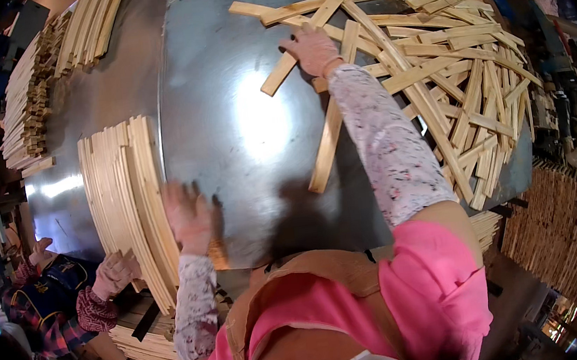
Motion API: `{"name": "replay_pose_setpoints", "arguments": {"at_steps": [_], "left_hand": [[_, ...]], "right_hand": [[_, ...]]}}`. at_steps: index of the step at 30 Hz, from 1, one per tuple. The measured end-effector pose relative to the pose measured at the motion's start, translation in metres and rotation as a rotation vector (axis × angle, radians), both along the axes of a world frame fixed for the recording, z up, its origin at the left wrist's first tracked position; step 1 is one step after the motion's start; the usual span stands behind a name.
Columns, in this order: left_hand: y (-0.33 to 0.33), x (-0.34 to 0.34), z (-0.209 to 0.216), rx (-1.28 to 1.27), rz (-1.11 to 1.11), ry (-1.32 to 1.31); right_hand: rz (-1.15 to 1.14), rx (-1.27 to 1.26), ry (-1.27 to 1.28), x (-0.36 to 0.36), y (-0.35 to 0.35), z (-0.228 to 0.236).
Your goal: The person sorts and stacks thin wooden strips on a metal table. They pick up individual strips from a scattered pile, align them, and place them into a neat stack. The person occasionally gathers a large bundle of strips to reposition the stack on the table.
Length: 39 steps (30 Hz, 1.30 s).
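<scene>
My right hand reaches far out over the metal tabletop, its fingers closed over a flat wooden strip that slants out on both sides of the hand. Under and beside that arm, more strips lie crossed, among them a long one pointing toward me. Nearer my body, my left hand is spread with nothing in it. It rests along the right side of a row of wooden strips laid side by side, close to the outermost strip.
A large loose heap of strips covers the table's right side. Stacked strips stand at the far left. A co-worker's hand touches the row's near left end. Bundled wood stands beyond the table at lower right.
</scene>
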<state>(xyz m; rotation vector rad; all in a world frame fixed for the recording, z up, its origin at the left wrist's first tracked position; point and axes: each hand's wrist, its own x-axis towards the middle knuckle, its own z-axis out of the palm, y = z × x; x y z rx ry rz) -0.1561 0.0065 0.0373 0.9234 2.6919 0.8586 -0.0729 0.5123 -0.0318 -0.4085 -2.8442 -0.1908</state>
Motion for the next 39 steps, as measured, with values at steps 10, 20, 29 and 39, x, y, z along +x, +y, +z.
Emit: {"name": "replay_pose_setpoints", "arguments": {"at_steps": [10,20,29,39], "left_hand": [[0.253,0.067,-0.068,0.649,0.161,-0.592],[0.302,0.079,-0.031,0.833,0.066,-0.132],[0.252,-0.018,0.054,0.586,0.152,-0.204],[0.028,0.039,-0.066,0.321,0.409,-1.083]], "right_hand": [[0.335,-0.705,0.29,-0.042,-0.111,0.173],[0.47,-1.436,0.762,-0.031,-0.088,0.217],[0.384,-1.788,0.892,-0.061,-0.083,0.193],[-0.629,-0.474,0.044,0.205,-0.188,-0.03]]}}
